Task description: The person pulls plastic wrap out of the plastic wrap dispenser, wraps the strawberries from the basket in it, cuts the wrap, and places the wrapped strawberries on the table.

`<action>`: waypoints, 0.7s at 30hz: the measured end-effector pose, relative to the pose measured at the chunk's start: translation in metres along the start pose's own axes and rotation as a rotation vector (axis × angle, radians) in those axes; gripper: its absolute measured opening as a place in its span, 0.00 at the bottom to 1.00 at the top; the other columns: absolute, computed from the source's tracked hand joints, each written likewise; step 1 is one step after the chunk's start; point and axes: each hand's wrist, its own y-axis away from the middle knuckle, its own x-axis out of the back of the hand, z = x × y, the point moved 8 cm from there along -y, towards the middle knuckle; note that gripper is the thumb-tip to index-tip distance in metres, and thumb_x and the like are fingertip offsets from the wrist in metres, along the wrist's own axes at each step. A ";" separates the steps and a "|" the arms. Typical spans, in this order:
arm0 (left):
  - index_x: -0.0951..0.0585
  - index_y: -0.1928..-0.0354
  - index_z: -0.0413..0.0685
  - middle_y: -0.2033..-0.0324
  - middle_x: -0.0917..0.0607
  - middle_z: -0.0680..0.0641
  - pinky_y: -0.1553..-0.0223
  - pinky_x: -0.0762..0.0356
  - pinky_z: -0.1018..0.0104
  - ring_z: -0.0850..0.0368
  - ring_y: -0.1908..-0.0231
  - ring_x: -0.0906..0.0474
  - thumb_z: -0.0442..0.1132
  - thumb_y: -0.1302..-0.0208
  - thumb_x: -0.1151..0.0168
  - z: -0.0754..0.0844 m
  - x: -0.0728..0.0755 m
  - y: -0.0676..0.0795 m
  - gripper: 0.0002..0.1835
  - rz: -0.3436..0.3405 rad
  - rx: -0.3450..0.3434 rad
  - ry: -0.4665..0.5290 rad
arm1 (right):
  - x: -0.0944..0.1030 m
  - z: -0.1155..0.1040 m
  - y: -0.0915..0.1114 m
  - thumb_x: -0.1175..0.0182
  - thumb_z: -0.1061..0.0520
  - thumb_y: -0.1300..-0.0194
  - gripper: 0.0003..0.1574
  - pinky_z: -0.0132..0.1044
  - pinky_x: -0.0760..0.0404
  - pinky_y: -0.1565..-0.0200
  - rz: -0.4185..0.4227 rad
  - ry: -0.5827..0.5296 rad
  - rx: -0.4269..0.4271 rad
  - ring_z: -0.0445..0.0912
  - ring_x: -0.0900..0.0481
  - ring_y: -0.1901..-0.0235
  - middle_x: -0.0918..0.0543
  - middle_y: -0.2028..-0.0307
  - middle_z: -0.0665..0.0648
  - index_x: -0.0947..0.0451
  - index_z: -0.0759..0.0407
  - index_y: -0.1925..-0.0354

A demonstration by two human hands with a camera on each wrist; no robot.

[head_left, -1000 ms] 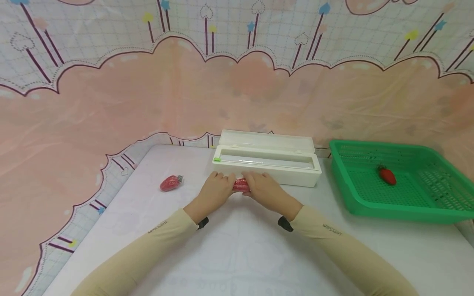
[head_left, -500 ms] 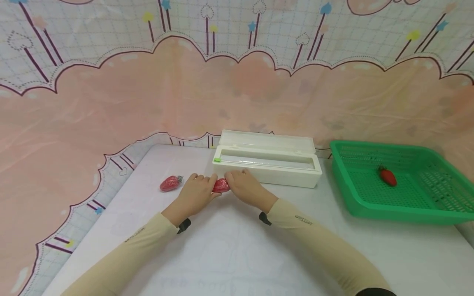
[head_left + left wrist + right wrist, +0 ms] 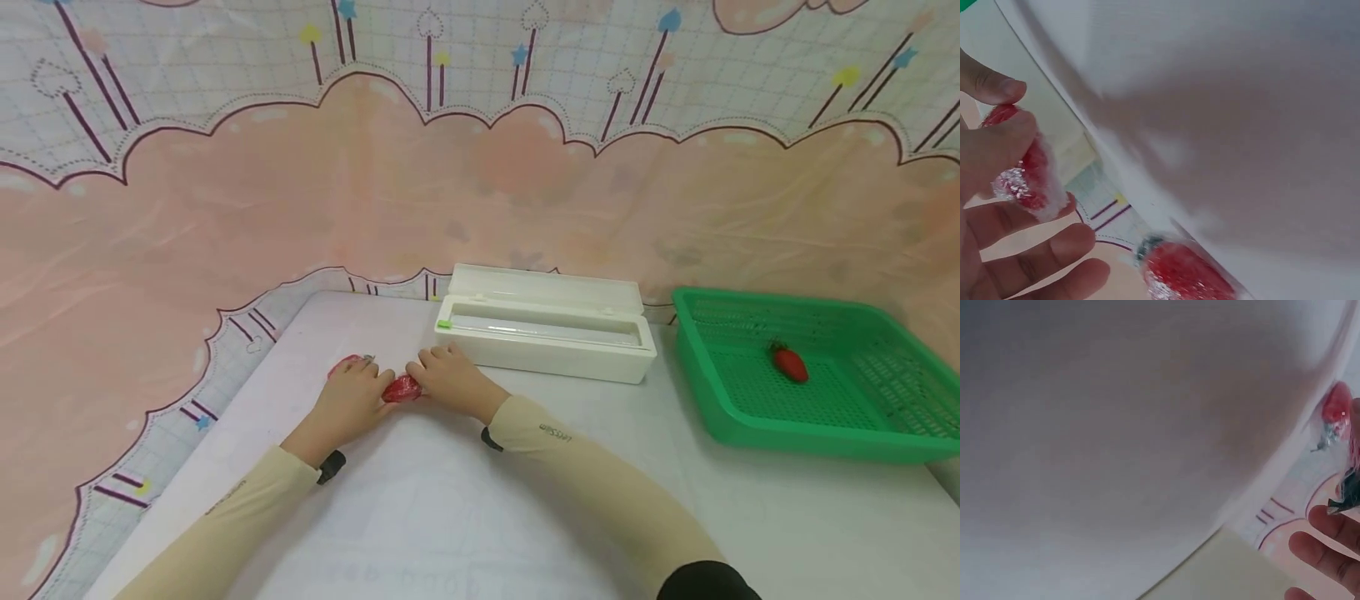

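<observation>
A strawberry in clear plastic wrap [image 3: 402, 388] is held between both hands, left of the table's middle. My left hand [image 3: 348, 404] pinches its left end. In the left wrist view, the thumb lies over the wrapped strawberry [image 3: 1038, 169] and the other fingers are spread below. My right hand [image 3: 453, 382] has its fingers at the other end. The right wrist view shows the fruit's green leaves [image 3: 1350, 487] beside spread fingers [image 3: 1313, 550]. A second wrapped strawberry [image 3: 347, 363] lies on the table, partly hidden behind my left hand; the left wrist view shows that strawberry [image 3: 1185, 275] more fully.
A white cling film box [image 3: 547, 354] with its lid raised stands at the back centre, a roll of film [image 3: 540, 327] inside. To the right, a green plastic basket [image 3: 817, 446] contains one unwrapped strawberry [image 3: 791, 364]. A patterned cloth [image 3: 480, 192] hangs behind the table.
Both hands have moved left with the wrapped strawberry, from in front of the film box to beside the other wrapped strawberry, which the left hand now partly covers.
</observation>
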 end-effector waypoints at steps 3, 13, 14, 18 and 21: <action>0.21 0.62 0.43 0.68 0.17 0.41 0.52 0.27 0.47 0.43 0.59 0.21 0.52 0.48 0.33 -0.008 -0.003 0.006 0.20 -0.015 0.008 -0.018 | -0.005 -0.009 -0.011 0.48 0.43 0.32 0.20 0.38 0.25 0.55 -0.057 -0.011 0.021 0.44 0.22 0.56 0.21 0.55 0.50 0.29 0.47 0.45; 0.20 0.55 0.43 0.60 0.15 0.39 0.54 0.28 0.43 0.42 0.57 0.20 0.53 0.50 0.30 -0.033 -0.022 0.017 0.25 -0.213 0.082 0.004 | -0.022 -0.024 -0.036 0.47 0.34 0.37 0.28 0.46 0.28 0.45 -0.176 -0.130 0.044 0.45 0.23 0.50 0.21 0.49 0.49 0.29 0.40 0.43; 0.20 0.53 0.42 0.59 0.15 0.39 0.54 0.28 0.43 0.41 0.57 0.20 0.53 0.50 0.31 -0.035 -0.024 0.018 0.26 -0.233 0.092 0.011 | -0.022 -0.025 -0.038 0.48 0.33 0.37 0.28 0.46 0.28 0.45 -0.179 -0.129 0.046 0.45 0.23 0.49 0.21 0.49 0.49 0.29 0.39 0.42; 0.20 0.51 0.42 0.59 0.15 0.38 0.54 0.28 0.43 0.40 0.60 0.19 0.51 0.50 0.30 -0.045 -0.025 0.022 0.27 -0.289 0.127 0.037 | -0.021 -0.030 -0.045 0.50 0.31 0.37 0.30 0.47 0.29 0.42 -0.208 -0.136 0.046 0.46 0.24 0.46 0.22 0.46 0.49 0.32 0.36 0.39; 0.20 0.52 0.43 0.62 0.15 0.39 0.56 0.29 0.43 0.41 0.62 0.20 0.50 0.51 0.29 -0.050 -0.025 0.025 0.26 -0.325 0.147 0.046 | -0.018 -0.035 -0.050 0.51 0.31 0.37 0.32 0.50 0.31 0.39 -0.225 -0.151 0.053 0.46 0.25 0.44 0.22 0.44 0.50 0.34 0.34 0.37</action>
